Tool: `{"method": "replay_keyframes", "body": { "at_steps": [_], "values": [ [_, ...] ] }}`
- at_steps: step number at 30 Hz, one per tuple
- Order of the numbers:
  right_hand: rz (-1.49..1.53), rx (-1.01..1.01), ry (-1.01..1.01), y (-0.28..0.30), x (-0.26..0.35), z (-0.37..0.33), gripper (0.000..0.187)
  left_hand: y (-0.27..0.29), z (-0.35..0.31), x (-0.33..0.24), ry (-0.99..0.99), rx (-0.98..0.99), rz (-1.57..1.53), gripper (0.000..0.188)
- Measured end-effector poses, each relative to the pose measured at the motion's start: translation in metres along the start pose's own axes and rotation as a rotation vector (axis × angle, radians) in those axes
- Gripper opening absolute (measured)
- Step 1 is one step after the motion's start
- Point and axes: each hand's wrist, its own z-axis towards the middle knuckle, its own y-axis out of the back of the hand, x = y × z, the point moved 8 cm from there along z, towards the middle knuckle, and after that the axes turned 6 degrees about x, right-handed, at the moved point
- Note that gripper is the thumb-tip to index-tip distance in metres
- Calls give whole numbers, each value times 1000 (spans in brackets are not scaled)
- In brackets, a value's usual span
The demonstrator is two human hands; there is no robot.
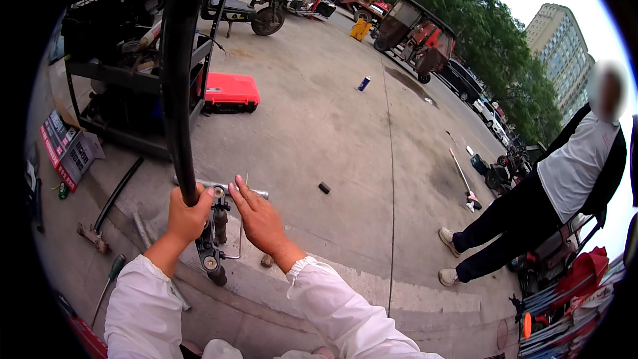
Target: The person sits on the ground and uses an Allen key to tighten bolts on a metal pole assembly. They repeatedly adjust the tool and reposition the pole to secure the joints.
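Head view: the left hand (187, 216) is wrapped round the black pole (177, 93), apparently to steady it; the right hand (262, 223), flat and loose, lies by the silver tube (262, 194) at three o'clock. Metal clamp (211, 263) at six; red case (230, 90) at twelve.

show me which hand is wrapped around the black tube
The left hand, closed around the lower end of the black tube; the right hand is open and apart from it.
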Motion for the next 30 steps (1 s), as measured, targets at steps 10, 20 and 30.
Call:
{"method": "replay_keyframes", "body": {
  "at_steps": [10, 20, 30],
  "values": [
    [272, 508, -305, -122, -3, -90, 61, 7, 0, -4, 5, -18, -85, 43],
    [1620, 972, -775, 7, 134, -168, 37, 2, -2, -14, -21, 16, 15, 39],
    [467, 55, -88, 69, 30, -2, 65, 0, -1, -20, -29, 28, 12, 36]
  ]
}}
